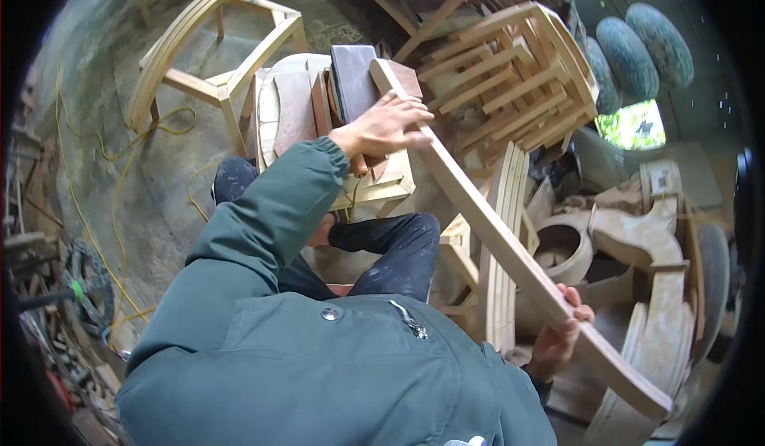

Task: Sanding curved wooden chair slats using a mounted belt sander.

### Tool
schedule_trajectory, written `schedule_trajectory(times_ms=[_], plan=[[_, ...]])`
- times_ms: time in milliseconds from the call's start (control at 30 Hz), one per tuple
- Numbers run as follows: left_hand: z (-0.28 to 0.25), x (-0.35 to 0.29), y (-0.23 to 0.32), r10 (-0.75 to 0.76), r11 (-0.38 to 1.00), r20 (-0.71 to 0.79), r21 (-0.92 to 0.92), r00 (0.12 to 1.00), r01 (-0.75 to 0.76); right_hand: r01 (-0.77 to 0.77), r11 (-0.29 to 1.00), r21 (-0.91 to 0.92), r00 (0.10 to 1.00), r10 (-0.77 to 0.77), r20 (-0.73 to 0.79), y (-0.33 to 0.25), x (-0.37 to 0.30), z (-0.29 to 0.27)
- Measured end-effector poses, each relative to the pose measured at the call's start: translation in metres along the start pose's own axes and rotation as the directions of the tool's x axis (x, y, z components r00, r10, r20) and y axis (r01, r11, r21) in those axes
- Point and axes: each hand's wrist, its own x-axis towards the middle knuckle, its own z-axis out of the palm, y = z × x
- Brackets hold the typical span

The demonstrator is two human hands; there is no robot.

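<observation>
A long, slightly curved wooden bar (494, 227) slants from the workbench at the middle down to the lower right. My left hand (382, 127) reaches across and wraps its fingers over the bar near its far end. Lower down, my right hand (559, 336) grips the bar from beneath, with its fingertips showing over the edge. Under the far end lies a dark grey flat block (353, 79), beside a reddish-brown wood piece (407, 79). These rest on a small wooden workbench (390, 191) in front of my knees. My left palm is hidden.
A curved wooden frame (191, 35) stands at the far left, with a yellow cord (119, 155) on the floor. Stacked slatted frames (518, 71) are at the far right. More curved bars (500, 263) lean beside me. A pale, dusty machine (645, 239) stands to the right.
</observation>
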Motion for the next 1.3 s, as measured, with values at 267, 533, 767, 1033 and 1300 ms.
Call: schedule_trajectory(times_ms=[267, 533, 767, 1033, 1300], plan=[[0.032, -0.004, 0.035, -0.603, 0.785, 0.079, 0.241, 0.794, 0.571, -0.051, 0.993, 0.11, 0.985, 0.068, -0.157, 0.044, -0.106, -0.021], [0.026, -0.005, -0.042, -0.612, 0.727, 0.026, 0.412, 0.79, 0.55, -0.102, 0.988, 0.113, 0.995, 0.104, -0.004, 0.087, -0.097, 0.024], [0.001, 0.014, -0.101, -0.59, 0.736, 0.005, 0.413, 0.807, 0.536, -0.146, 0.972, 0.182, 0.989, 0.146, 0.018, 0.14, -0.077, 0.061], [-0.03, 0.045, -0.17, -0.589, 0.724, 0.003, 0.447, 0.808, 0.526, -0.05, 0.998, 0.03, 0.995, 0.047, 0.091, 0.17, -0.026, 0.103], [-0.022, 0.027, -0.155, -0.586, 0.714, 0.006, 0.476, 0.81, 0.513, -0.13, 0.964, -0.231, 0.991, 0.134, 0.003, 0.07, -0.134, -0.025]])
